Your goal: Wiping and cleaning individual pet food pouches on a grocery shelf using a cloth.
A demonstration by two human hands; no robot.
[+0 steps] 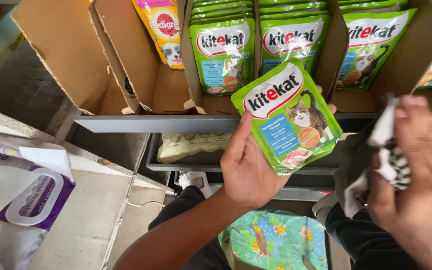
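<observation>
My left hand [248,165] holds up a green cat-food pouch [288,112] with a cat picture on its front, tilted, in front of a grey metal shelf [151,122]. My right hand [416,170] grips a crumpled black-and-white patterned cloth [388,160] to the right of the pouch. On the shelf behind, open cardboard trays hold rows of similar green pouches [223,52], [291,37], [371,47].
A yellow pet-food pouch [163,30] stands in a cardboard box [126,55] at the back left. An empty cardboard box [61,45] sits beside it. A white and purple bag [23,195] lies at the left. A pale pouch [191,145] lies on the lower shelf. A floral-print surface [271,240] is below.
</observation>
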